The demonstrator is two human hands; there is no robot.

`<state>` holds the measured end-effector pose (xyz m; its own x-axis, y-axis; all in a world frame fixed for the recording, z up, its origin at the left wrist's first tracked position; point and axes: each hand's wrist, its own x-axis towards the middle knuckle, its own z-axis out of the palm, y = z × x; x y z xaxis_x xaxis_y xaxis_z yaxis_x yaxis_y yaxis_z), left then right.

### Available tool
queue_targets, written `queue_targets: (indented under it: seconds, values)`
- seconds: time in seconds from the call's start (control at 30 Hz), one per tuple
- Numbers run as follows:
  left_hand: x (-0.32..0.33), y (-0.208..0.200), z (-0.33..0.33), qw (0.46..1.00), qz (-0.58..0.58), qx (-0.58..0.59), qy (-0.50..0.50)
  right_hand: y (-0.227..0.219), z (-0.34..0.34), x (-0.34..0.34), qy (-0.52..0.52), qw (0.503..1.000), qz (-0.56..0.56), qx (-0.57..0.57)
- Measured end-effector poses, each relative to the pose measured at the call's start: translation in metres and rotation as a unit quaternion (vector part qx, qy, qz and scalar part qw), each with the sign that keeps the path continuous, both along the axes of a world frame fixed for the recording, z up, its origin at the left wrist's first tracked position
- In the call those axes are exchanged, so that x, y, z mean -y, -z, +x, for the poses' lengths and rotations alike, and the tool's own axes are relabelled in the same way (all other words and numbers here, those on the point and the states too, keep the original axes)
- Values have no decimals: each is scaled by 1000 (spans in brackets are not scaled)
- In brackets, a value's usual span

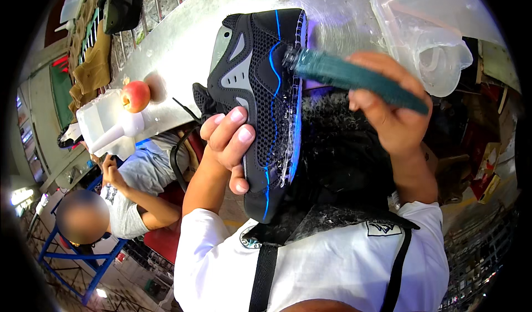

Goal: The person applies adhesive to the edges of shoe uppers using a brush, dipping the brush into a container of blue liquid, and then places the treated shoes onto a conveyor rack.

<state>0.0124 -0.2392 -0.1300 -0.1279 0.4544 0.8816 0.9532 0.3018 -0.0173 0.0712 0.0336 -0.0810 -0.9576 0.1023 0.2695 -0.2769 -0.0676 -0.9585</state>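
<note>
A black and grey shoe upper with a thin blue line along its side stands lengthwise before me. My left hand grips it, fingers wrapped over the laced side. White, stringy residue clings along its right edge, beside a stitched band. My right hand is closed round the teal handle of a brush, blurred by motion. The brush's dark tip meets the upper's right edge near the top. Whether it presses on the surface, I cannot tell.
Beyond the shoe lies a pale worktable. At its left edge stand a translucent container, a white nozzle bottle and an apple. Clear plastic tubs occupy the right. Another person sits at the left. My apron carries white debris.
</note>
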Motion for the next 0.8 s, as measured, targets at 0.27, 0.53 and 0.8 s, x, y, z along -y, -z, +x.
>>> queue_targets:
  seconds: [0.27,0.53,0.8]
  values:
    - [-10,18,0,997,58,-36,-39,-4,-2,-9,-122,988,-3,-95]
    - [-4,18,-1,998,60,-21,14,3,-10,-1,3,1000,-7,-15]
    - [4,9,-7,999,4,-35,35,-10,-24,-2,21,997,72,-35]
